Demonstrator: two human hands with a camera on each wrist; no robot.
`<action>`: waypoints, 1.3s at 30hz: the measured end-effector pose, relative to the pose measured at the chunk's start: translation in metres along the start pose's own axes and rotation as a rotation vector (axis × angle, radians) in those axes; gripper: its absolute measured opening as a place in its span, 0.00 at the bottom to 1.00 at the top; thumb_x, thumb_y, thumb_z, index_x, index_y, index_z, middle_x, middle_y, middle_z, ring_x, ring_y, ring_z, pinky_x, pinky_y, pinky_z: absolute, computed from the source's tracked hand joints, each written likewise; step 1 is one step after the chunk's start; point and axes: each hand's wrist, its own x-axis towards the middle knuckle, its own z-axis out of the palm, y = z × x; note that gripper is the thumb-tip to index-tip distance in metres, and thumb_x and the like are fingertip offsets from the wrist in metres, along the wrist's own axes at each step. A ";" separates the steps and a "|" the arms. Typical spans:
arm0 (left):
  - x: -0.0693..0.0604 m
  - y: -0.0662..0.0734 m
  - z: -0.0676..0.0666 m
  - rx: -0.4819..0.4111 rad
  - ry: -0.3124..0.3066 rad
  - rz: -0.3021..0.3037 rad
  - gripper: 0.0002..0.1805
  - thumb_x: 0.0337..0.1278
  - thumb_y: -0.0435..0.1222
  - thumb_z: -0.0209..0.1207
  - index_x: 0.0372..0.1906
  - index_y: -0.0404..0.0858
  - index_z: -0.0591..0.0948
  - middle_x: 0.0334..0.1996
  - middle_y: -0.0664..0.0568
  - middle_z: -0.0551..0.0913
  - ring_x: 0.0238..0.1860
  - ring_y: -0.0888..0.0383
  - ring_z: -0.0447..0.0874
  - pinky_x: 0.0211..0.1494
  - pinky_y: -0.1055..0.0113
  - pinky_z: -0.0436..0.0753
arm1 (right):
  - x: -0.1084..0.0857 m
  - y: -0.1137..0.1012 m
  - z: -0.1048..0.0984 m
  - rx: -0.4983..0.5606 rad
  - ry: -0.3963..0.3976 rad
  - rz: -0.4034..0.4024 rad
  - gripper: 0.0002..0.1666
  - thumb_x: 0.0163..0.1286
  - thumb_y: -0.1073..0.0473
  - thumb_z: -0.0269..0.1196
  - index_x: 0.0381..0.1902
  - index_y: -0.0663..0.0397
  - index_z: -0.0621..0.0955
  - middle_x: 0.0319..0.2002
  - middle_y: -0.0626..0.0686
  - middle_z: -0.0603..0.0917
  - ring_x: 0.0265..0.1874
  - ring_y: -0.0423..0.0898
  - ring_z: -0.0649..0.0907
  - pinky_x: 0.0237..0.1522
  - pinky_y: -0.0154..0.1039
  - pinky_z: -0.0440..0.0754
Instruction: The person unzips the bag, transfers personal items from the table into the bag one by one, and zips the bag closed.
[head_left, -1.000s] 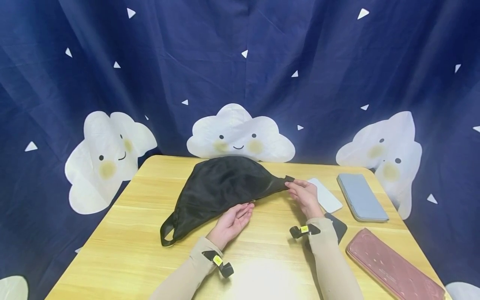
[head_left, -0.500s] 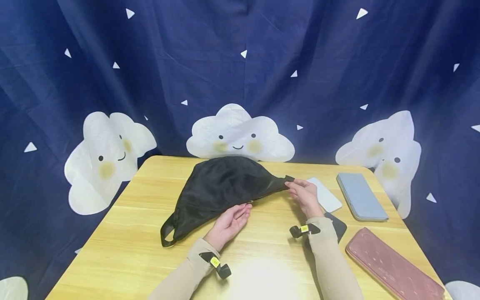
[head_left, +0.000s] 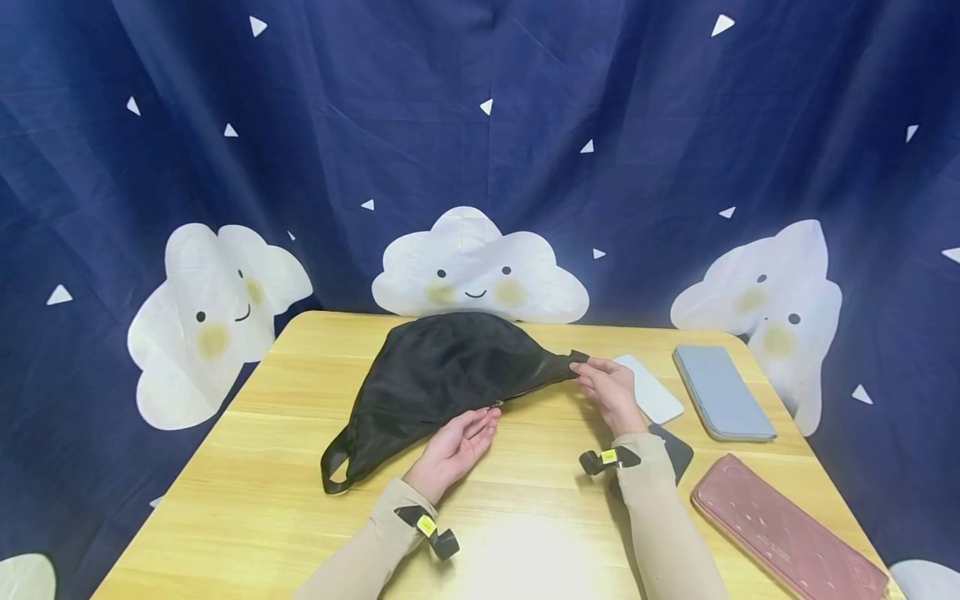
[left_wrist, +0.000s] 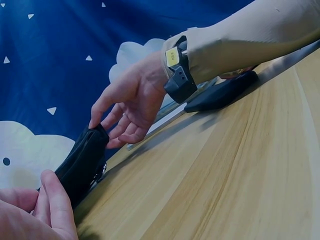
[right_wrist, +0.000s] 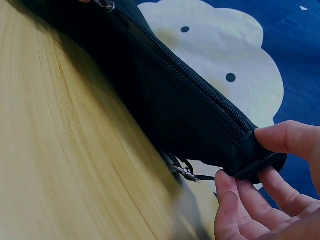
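Observation:
A black cloth bag (head_left: 450, 367), half-round in outline, lies on the table with its zipper along the near edge. My left hand (head_left: 453, 446) pinches the zipper pull (right_wrist: 106, 5) about midway along that edge. My right hand (head_left: 609, 392) grips the bag's tapered right end between thumb and fingers. The right wrist view shows the zipper teeth (right_wrist: 200, 95) running from the pull to that end, with a narrow gap close to the pull. Below the gripped end hangs a small metal clasp (right_wrist: 186, 172). Most of the left fingertips are out of the right wrist view.
Right of the bag lie a white flat rectangle (head_left: 654, 392), a light blue wallet-like case (head_left: 723, 396) and a pink quilted case (head_left: 787, 529). A dark flat object (head_left: 675, 450) is partly under the right forearm. A blue curtain (head_left: 480, 150) stands behind the wooden table (head_left: 225, 500).
My left hand has slid slightly to the left along the bag's near edge with the zipper pull. The right hand keeps its grip and the bag stays put.

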 end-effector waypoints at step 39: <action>-0.008 0.004 -0.006 -0.043 0.013 -0.001 0.11 0.74 0.29 0.50 0.53 0.31 0.79 0.39 0.50 0.91 0.41 0.62 0.87 0.49 0.74 0.84 | 0.000 0.001 -0.002 0.016 -0.006 -0.007 0.36 0.65 0.65 0.70 0.66 0.72 0.68 0.28 0.42 0.85 0.27 0.35 0.88 0.36 0.28 0.85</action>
